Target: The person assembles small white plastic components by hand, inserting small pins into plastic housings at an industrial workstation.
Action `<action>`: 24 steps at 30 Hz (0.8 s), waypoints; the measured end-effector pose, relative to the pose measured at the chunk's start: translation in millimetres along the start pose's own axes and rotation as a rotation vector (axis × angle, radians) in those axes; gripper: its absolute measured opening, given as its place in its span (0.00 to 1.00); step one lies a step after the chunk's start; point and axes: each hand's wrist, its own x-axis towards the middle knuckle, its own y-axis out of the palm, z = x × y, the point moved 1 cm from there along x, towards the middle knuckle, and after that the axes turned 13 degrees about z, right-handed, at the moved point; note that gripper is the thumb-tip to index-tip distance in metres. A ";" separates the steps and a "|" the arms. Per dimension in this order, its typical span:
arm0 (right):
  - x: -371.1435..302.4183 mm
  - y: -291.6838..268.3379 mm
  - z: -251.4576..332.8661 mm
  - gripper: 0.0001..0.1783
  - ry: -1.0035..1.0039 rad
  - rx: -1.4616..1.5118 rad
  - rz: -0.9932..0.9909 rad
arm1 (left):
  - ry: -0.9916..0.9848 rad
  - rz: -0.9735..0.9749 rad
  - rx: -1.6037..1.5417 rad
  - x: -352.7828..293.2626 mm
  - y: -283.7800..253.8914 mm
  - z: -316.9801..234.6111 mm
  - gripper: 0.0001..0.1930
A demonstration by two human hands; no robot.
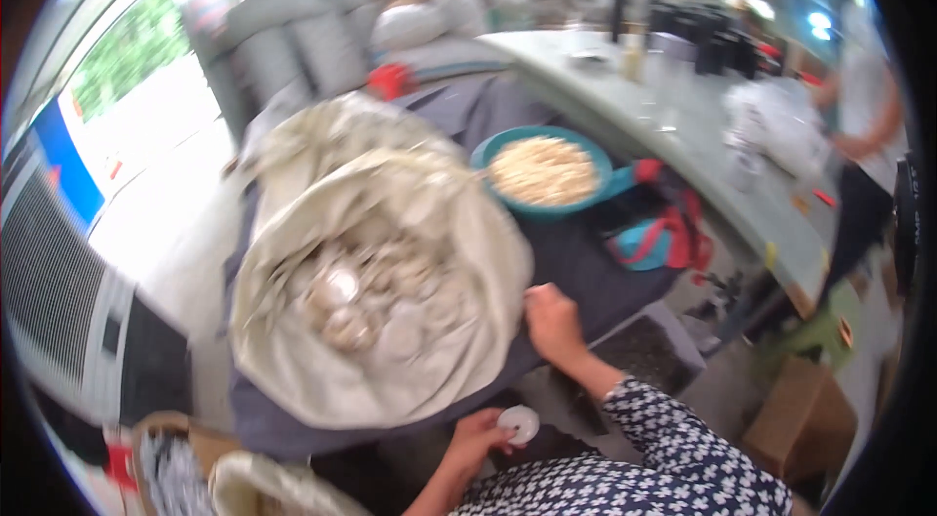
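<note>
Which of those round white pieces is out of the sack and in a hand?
The small round white disc held by the left hand near the bottom edge; the other pale pieces lie inside the open cream cloth sack.

Open sack of pale round pieces, both hands at its near edge.

Large off-white cloth sack (381, 291), mouth rolled open, sits on a dark grey cloth-covered surface (586, 267); inside, blurred whitish round pieces (376, 306). Right hand (552, 321) rests closed on the dark cloth just beside the sack's near-right rim. Left hand (480, 440), nearer and lower, holds a small white round piece (518, 423) in its fingers. Far right of the sack, a teal round bowl (544, 171) heaped with pale beige bits. Long pale green counter (683, 140) runs along the right. Brown cardboard box (805, 418) near right.
</note>
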 end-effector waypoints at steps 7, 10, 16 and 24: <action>9.2 -2.2 5.7 0.09 0.160 0.351 0.070 | 0.553 -0.280 -0.281 -95.7 -22.7 -41.9 0.19; 13.0 -0.1 -6.4 0.09 0.147 0.501 0.042 | 0.781 -0.530 -0.263 -155.1 -42.7 -53.0 0.21; 11.2 8.5 -23.3 0.10 0.149 0.632 0.097 | 0.931 -0.944 -0.278 -257.5 -49.0 -15.7 0.16; 9.9 4.7 -11.3 0.07 0.231 0.719 0.126 | 0.397 -1.523 0.041 -355.6 -55.2 43.2 0.17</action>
